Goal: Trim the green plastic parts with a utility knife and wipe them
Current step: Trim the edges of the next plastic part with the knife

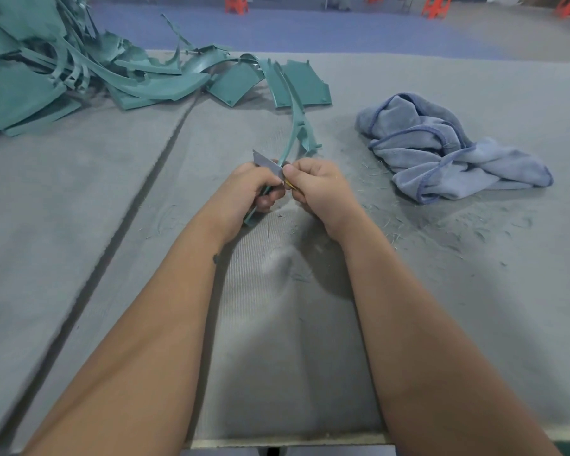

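My left hand grips a long curved green plastic strip near its lower end; the strip arcs away toward the far pile. My right hand holds a utility knife whose grey blade lies across the strip just above my left fingers, with a bit of yellow handle showing under my right thumb. A crumpled blue cloth lies on the table to the right of my hands.
A heap of green plastic parts fills the far left, with flat green panels beside it. The grey felt table cover carries fine green shavings near the cloth. A dark seam runs diagonally at left. Orange stools stand beyond.
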Tool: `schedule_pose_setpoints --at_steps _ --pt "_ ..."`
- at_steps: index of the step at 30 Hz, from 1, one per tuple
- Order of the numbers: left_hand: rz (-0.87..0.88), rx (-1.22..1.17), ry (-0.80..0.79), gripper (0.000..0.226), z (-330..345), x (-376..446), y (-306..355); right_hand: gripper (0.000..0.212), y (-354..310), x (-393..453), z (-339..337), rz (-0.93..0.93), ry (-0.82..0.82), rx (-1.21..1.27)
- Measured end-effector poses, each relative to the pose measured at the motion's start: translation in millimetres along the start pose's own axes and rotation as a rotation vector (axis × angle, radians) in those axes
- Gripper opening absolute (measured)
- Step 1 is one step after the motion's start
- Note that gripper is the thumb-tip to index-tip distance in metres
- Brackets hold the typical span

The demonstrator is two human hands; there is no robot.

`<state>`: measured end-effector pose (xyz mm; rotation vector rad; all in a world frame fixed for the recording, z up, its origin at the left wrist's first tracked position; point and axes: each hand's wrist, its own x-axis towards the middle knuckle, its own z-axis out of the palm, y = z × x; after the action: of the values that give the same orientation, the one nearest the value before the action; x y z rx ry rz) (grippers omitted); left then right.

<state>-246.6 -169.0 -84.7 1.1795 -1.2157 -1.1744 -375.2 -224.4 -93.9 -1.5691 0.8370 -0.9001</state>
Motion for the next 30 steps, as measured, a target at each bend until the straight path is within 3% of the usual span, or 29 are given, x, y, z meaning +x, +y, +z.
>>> schedule_pose_setpoints --at_steps 4,23,30 --pt "0.034 0.124 0.041 0.021 -2.5 0.9 -5.5 0.039 2.1 1.8 0.3 -0.009 0.035 -0.055" --pt "0.099 0.246 0.25 0.022 3.8 7.3 -11.3 0.034 9.8 7.6 2.2 -0.027 0.179 -0.001" --pt "0.072 0.252 0.198 0.028 -2.7 2.5 -7.1 0.044 9.0 10.9 -0.9 0.023 0.261 0.071"
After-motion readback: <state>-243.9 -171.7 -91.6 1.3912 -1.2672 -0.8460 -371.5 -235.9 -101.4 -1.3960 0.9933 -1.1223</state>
